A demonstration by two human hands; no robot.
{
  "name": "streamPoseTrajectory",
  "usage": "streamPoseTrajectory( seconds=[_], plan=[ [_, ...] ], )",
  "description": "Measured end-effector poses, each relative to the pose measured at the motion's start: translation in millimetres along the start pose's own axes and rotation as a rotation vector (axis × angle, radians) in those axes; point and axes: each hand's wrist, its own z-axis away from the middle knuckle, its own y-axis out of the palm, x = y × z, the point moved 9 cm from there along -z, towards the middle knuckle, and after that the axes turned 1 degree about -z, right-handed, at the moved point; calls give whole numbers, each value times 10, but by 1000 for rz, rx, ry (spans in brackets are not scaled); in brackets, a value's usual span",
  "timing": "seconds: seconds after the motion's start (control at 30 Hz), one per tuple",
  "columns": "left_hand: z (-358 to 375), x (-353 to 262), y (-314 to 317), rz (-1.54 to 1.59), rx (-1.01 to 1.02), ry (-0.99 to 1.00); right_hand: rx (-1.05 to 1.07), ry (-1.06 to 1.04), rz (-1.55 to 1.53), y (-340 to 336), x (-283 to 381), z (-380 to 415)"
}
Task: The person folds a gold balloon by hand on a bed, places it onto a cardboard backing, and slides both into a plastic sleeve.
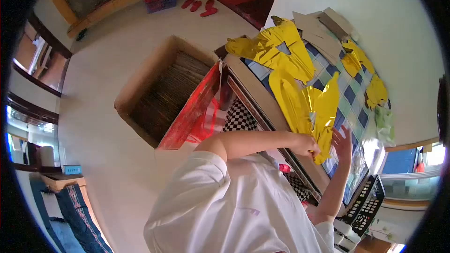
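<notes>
My left hand (pixel 305 145) reaches across to the table's near edge, its fingers closed on the lower end of a shiny yellow foil piece (pixel 290 100) that looks like a flat, uninflated foil balloon. The piece is creased and spreads in two long lobes over a blue-and-green checked cloth (pixel 349 94). Just right of that end is my right hand (pixel 342 144), fingers apart and raised beside the foil. Farther up the table lies another yellow foil piece (pixel 293 42) with an opening in its middle.
A large open cardboard box (pixel 140 79) holding a stack of brown sheets stands left of the table. Smaller yellow foil pieces (pixel 376 91), cardboard sheets (pixel 316 35) and a green packet (pixel 384 124) lie along the wall side. A black keyboard-like device (pixel 365 206) is at lower right.
</notes>
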Motion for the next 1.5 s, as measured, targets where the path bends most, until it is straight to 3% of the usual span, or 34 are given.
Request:
streamPoseTrajectory(
  seconds=[0.07, 0.1, 0.2, 0.23, 0.27, 0.33, 0.4, 0.5, 0.63, 0.67, 0.77, 0.8, 0.9, 1.0, 1.07, 1.13, 1.2, 1.27, 1.37, 1.47, 1.5],
  plan=[
    [-78, -100, 8, 43, 69, 16, -85, -93, 148, -101, 240, -1],
    [437, -117, 171, 65, 131, -51, -132, -71, 166, 51, -409, 7],
    [200, -61, 241, 63, 59, 89, -345, -207, 636, -225, -73, -263],
    [200, -120, 145, 44, 114, -5, -407, -241, 850, -114, -26, -281],
    [249, -201, 23, 26, 171, -98, -400, -268, 825, -70, -47, -308],
    [291, -226, -303, -71, -68, -103, -487, -357, 826, -111, 36, -175],
    [391, 43, -488, -396, -219, -314, -640, -387, 766, -36, 226, 87],
    [388, 397, -454, -643, -130, -417, -850, -494, 685, -399, 242, 361],
    [20, 724, -452, -687, 76, -413, -876, -510, 706, -556, 361, 559],
    [-94, 793, -466, -674, 144, -411, -842, -363, 696, -615, 325, 547],
    [-332, 994, -593, -632, 248, -367, -999, -619, 1394, -366, 621, 627],
    [-410, 1026, -654, -614, 262, -348, -919, -637, 1332, -332, 662, 547],
    [-650, 1148, -888, -362, 272, -381, -659, -761, 1536, 116, 708, 283],
    [-912, 1537, -1755, -441, 119, -536, -600, -554, 1483, -54, 453, -104],
    [-932, 1872, -2515, -629, -227, -518, -633, -536, 1477, -118, 389, -176],
    [-873, 2258, -3100, -866, -341, -553, -657, -520, 1473, -100, 403, -188],
    [-734, 2754, -3727, -798, -649, -572, -677, -510, 1465, -80, 433, -169],
    [-786, 2997, -4105, -1051, -451, -770, -684, -506, 1462, -61, 460, -153],
    [-833, 2974, -4186, -1151, -550, -619, -685, -475, 1458, -66, 470, -173],
    [-908, 3349, -3944, -746, -325, -848, -749, -473, 1574, -68, 538, -257],
    [-966, 3308, -3842, -812, -218, -888, -759, -463, 1615, -53, 590, -288]
  ],
)
